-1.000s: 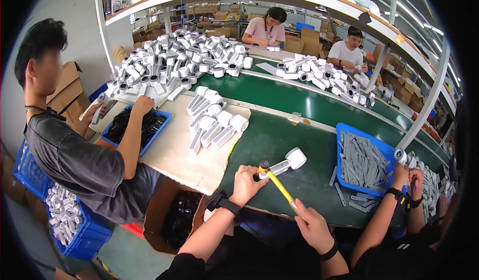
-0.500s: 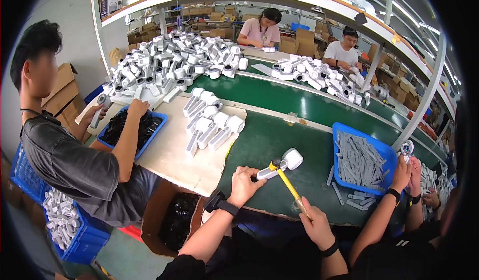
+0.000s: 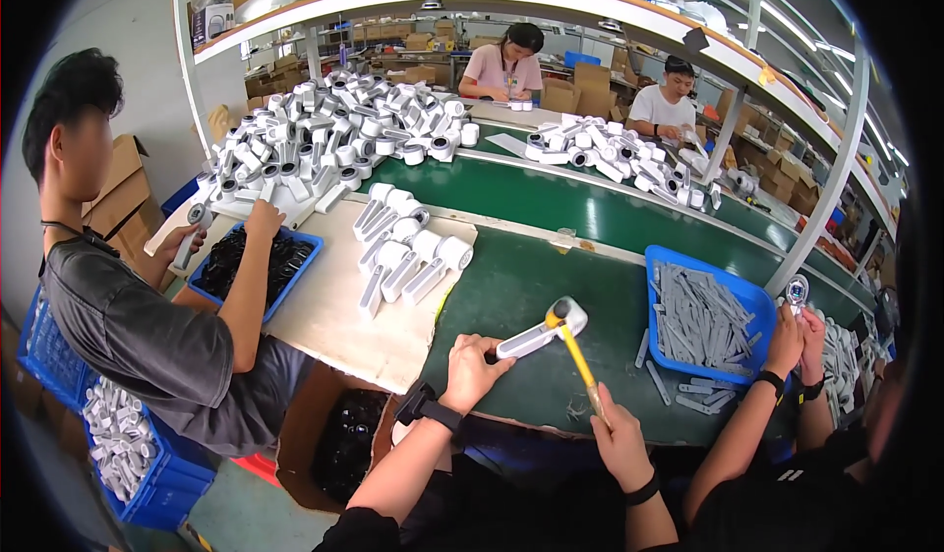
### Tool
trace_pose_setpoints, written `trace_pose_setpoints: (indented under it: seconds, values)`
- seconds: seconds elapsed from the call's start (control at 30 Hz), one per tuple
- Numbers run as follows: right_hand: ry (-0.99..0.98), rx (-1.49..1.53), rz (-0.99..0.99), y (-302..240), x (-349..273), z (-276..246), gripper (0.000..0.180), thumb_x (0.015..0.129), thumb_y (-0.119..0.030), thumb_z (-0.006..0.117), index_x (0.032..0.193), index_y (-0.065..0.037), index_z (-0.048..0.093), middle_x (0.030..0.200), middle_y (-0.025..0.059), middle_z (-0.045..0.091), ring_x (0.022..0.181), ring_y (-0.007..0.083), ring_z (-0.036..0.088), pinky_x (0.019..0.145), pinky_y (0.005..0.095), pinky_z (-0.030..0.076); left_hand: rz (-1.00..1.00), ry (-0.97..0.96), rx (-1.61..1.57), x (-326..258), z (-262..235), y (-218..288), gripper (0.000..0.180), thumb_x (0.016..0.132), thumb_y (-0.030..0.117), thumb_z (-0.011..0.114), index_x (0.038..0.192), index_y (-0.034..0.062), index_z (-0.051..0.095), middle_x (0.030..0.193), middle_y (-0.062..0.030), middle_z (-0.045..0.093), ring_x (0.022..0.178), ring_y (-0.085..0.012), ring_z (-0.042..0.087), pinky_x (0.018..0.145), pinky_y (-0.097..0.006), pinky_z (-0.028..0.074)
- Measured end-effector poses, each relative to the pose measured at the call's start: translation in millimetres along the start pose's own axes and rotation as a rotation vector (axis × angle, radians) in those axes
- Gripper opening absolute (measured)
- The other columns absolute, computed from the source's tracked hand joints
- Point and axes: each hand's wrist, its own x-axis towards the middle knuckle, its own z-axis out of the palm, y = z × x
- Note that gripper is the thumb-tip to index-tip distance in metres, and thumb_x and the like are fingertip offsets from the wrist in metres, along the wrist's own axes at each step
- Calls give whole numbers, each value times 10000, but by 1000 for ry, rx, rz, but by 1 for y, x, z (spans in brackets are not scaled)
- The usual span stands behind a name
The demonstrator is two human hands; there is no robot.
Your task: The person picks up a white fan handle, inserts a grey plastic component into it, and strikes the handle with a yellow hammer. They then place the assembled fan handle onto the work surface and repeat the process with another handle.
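On the green worktop lies a white handheld device (image 3: 523,343) with a round head and a grey strip along its handle. My left hand (image 3: 469,371) pinches the handle's near end, fingers closed on it. A hammer (image 3: 580,360) with a yellow handle is gripped in my right hand (image 3: 622,442). Its dark and yellow head overlaps the device's round head in the view; I cannot tell whether they touch. Grey strips (image 3: 703,316) fill a blue tray (image 3: 759,301) to the right, with several loose ones beside it.
Several similar white devices (image 3: 401,275) rest on the beige board at left, before a large heap (image 3: 339,134). A co-worker at left reaches into a blue tray of black parts (image 3: 265,265). Another person's hands (image 3: 792,341) work close by on the right. An open cardboard box (image 3: 303,434) stands below.
The hammer head has moved from over the device's handle to over its round head. My left hand still holds the handle end. The whole view has shifted slightly.
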Motion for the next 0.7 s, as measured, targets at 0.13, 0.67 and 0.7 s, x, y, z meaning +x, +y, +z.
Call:
trace_pose_setpoints:
  seconds: [0.13,0.67,0.7]
  values:
    - [-80,108,86,15,-1,-7,560,869,0,632,1408,8,479,819,171,587,716,262,588,688,346,482,-15,4,13,-1,-1,-4,286,715,203,821,944,45,752,830,-108,676,895,-295,586,835,-392,477]
    - [-15,401,315,32,-22,11,594,897,24,605,1465,-23,434,746,-46,532,551,21,454,491,184,384,-738,-312,-1220,8,-46,-7,409,1028,285,528,1369,62,485,926,-45,615,706,-100,575,667,-244,540]
    - [2,331,265,37,-21,13,591,898,23,606,1462,-20,437,753,-44,532,558,22,455,499,186,388,-754,-302,-1252,7,-46,-10,406,1032,309,515,1353,61,496,923,-51,618,708,-104,578,672,-252,546]
